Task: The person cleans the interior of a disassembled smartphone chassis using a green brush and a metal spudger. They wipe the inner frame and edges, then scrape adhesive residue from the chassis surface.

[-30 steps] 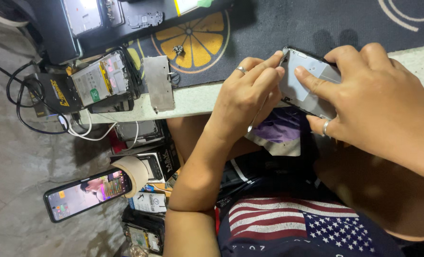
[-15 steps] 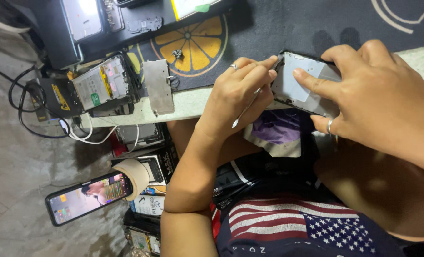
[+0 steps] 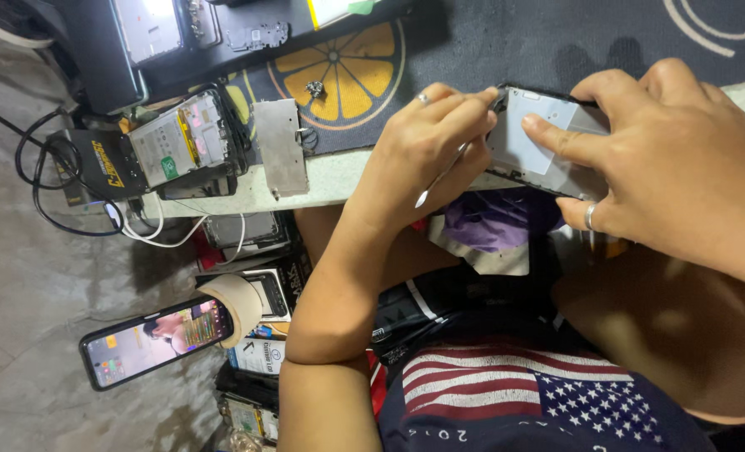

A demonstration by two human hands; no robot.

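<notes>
Between both hands, the right hand [image 3: 682, 159] clasps the opened phone [image 3: 540, 146]; the left hand [image 3: 422, 151] pinches tweezers [image 3: 443, 174].

The working tip of the thin metal tool [image 3: 441, 174] is concealed behind the left hand [image 3: 418, 146]. The near edge of the opened phone [image 3: 540, 142] is covered by the right hand [image 3: 673, 159], whose wrist is cut off at the frame's right edge. Small parts [image 3: 314, 88] on the tabletop [image 3: 330, 176] are too small to identify.

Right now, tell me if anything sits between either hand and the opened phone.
Nothing visible does. The right hand grips the opened phone directly, and the left hand presses a thin metal tool to its edge.
</notes>
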